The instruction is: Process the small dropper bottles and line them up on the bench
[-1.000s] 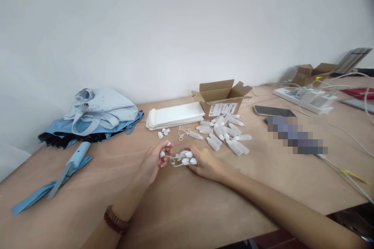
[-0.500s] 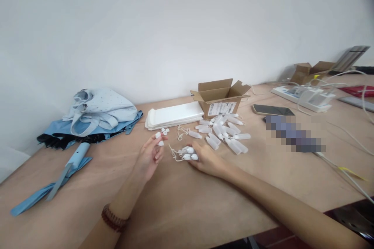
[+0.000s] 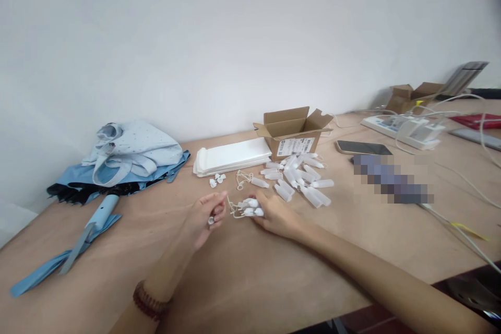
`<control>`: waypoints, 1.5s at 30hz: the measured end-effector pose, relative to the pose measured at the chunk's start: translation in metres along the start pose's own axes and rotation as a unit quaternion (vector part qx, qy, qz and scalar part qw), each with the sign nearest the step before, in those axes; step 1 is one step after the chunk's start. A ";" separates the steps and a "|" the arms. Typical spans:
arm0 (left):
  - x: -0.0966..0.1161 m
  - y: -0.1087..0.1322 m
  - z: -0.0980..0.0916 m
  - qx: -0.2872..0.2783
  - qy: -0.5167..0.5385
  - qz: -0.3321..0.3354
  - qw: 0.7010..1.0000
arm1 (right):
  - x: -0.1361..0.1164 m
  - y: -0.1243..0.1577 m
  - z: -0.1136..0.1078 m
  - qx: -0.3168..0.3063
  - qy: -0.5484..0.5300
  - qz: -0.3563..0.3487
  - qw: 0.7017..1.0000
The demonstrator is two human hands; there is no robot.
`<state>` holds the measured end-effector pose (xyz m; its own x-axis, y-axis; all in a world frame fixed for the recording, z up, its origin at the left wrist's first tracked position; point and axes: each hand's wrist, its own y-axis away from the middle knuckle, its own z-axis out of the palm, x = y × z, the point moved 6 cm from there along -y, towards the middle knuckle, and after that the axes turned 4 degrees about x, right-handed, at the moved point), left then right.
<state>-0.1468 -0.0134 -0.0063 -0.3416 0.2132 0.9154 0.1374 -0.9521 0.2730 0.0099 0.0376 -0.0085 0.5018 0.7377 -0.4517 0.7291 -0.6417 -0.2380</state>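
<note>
My left hand [image 3: 204, 217] rests on the wooden table [image 3: 242, 276] with fingers curled round a small white cap, near a cord. My right hand [image 3: 276, 214] lies on the table with fingers closed on a bunch of small white bottles on cords [image 3: 247, 207]. Beyond my right hand lies a heap of several clear little bottles [image 3: 301, 177]. A few loose white caps [image 3: 217, 180] and one corded bottle [image 3: 254, 181] lie just past my left hand.
An open cardboard box [image 3: 291, 130] and a stack of white bags [image 3: 231, 156] stand behind the bottles. A blue umbrella with cloth [image 3: 117, 167] lies at the left. A phone [image 3: 364, 147], a power strip with cables [image 3: 407, 128] and another box [image 3: 410, 95] are at the right.
My left hand reached out toward the loose caps, then drew back beside the bunch with a small cap in its curled fingers. My right hand stayed on the bunch.
</note>
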 end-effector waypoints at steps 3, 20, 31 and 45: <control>-0.003 0.001 0.004 0.014 -0.153 0.027 0.988 | -0.004 0.001 0.000 -0.005 0.033 -0.012 0.999; 0.018 0.022 0.028 0.004 -0.463 0.260 0.847 | -0.017 0.004 0.000 0.036 0.090 -0.088 0.991; 0.006 0.015 0.024 -0.003 -0.489 0.227 0.843 | -0.012 0.003 0.018 -0.018 0.092 -0.053 0.994; 0.012 0.016 0.025 -0.012 -0.488 0.244 0.838 | -0.011 0.000 0.016 -0.019 0.093 -0.031 0.995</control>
<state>-0.1257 -0.0205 0.0162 0.6739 -0.1361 0.7262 0.0170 -0.9798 -0.1994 -0.0027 0.0259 -0.0172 0.5304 0.8037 -0.2699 0.7764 -0.5883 -0.2260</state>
